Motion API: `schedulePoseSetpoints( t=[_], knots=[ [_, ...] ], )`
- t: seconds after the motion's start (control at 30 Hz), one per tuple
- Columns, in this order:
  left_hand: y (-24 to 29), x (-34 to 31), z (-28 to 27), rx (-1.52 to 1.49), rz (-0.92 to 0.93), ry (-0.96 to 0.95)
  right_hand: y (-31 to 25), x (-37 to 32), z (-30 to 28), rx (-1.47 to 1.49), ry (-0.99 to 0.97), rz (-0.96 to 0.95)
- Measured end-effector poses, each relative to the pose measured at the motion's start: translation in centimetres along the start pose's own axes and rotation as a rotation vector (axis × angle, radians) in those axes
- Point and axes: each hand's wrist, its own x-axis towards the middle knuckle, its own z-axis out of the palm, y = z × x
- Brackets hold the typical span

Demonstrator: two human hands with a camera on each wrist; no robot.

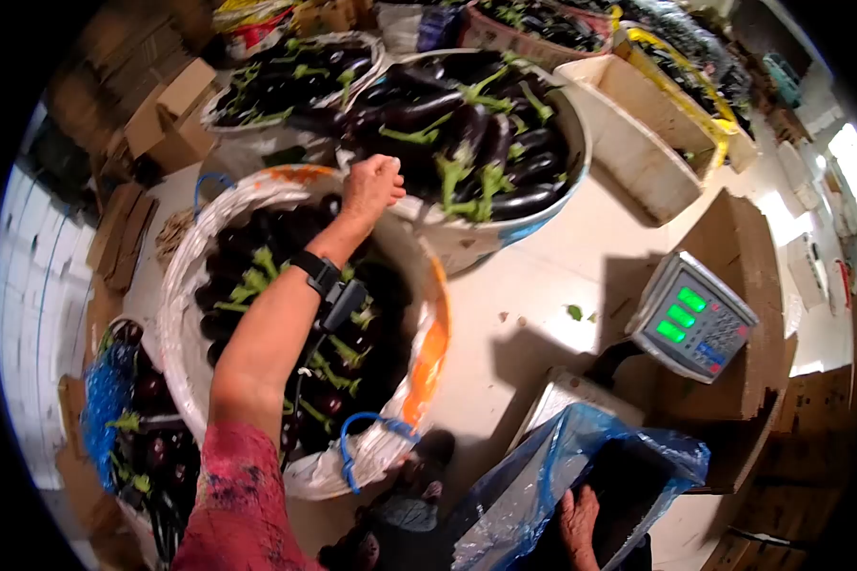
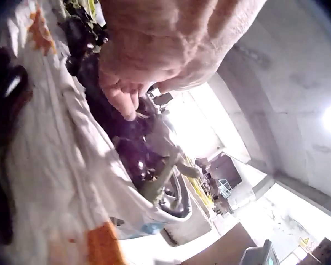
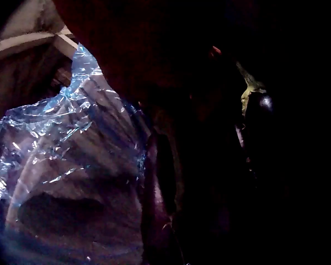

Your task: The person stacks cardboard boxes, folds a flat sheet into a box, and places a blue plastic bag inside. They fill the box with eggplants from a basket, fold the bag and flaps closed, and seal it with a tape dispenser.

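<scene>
Red sleeve [image 1: 246, 485] nearest, I'd place the left hand [image 1: 373, 188] gently on far eggplants [image 1: 468, 131], right hand [image 1: 578, 523] steadying the blue bag [image 1: 524, 487], unable to tell if either grips anything.

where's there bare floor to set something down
Bare floor shows between the orange-marked bucket and the digital scale, with a few leaf scraps. Around the left hand it's crowded with heaped eggplants.

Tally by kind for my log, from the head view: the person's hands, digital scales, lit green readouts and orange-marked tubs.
Hands: 2 (left hand, right hand)
Digital scale: 1
Green readouts: 3
Orange-marked tub: 1
Total: 7
</scene>
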Motion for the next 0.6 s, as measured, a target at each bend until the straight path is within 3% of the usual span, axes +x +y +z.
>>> schedulePoseSetpoints(
  t=[0.1, 0.23, 0.3, 0.37, 0.43, 0.47, 0.57, 0.6],
  knots=[
    [-2.4, -4.1, -6.0, -0.061, -0.124, 0.054, -0.1, 0.1, -0.1, 0.041, -0.032, -0.003],
    [-11.9, -9.0, -10.2, 0.125, -0.257, -0.016, 0.9, -0.2, 0.5, -0.043, -0.046, -0.004],
    [-15.8, -12.5, -9.1, 0.590, 0.064, -0.123, 1.0, -0.1, 0.5, -0.054, -0.031, -0.016],
    [-20.0, -15.1, -7.0, 0.801, 0.303, -0.231, 1.2, -0.2, 0.6, -0.047, -0.012, -0.024],
    [-19.4, -17.1, -4.9, 0.917, 0.428, -0.355, 0.5, 0.0, 0.3, 0.001, -0.043, -0.021],
    [-17.9, -17.3, -3.9, 1.121, 0.329, -0.562, 0.2, 0.0, 0.0, 0.023, -0.058, -0.015],
    [-15.7, -16.8, -1.9, 1.221, 0.092, -0.861, 0.0, 0.0, -0.4, -0.019, -0.068, -0.076],
    [-15.6, -16.8, -1.5, 1.305, 0.074, -0.863, 0.4, -0.1, -0.1, -0.037, -0.057, -0.069]
  ],
)
